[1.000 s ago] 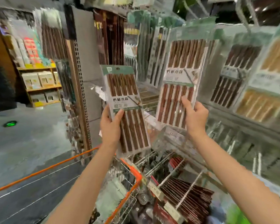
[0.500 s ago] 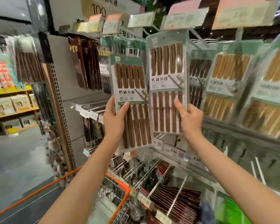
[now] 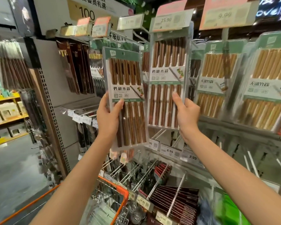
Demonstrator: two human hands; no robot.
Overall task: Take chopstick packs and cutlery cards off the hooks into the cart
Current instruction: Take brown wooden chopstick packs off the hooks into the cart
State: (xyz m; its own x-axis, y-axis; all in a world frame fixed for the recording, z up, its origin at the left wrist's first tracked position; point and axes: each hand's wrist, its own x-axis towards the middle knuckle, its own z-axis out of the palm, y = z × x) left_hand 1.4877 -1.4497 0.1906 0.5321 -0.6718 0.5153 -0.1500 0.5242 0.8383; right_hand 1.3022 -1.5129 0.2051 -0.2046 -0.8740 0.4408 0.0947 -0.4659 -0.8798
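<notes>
In front of a hook display in a shop aisle, two packs of dark wooden chopsticks are held up, one in each hand. The left hand [image 3: 108, 118] grips the left chopstick pack [image 3: 126, 98] by its lower left edge, thumb across the front and fingers curled behind; this pack hangs free of the display, tilted slightly. The right hand [image 3: 187, 113] grips the right chopstick pack [image 3: 168, 82] at its lower right edge, thumb on the front; its top sits just under a price tag [image 3: 170, 20] reading 25.90, and whether it is on a hook cannot be told. To the right, two rows of pale bamboo chopstick packs [image 3: 217, 83] hang on the wall. Lower down, bare metal hooks [image 3: 175, 197] stick out over dark red packs [image 3: 173, 202], with three small price labels [image 3: 169, 151] along the rail. The orange-rimmed wire cart [image 3: 120, 192] stands below the left arm. At left, a grey floor [image 3: 11, 172] runs past yellow shelves [image 3: 5, 120] of boxes
</notes>
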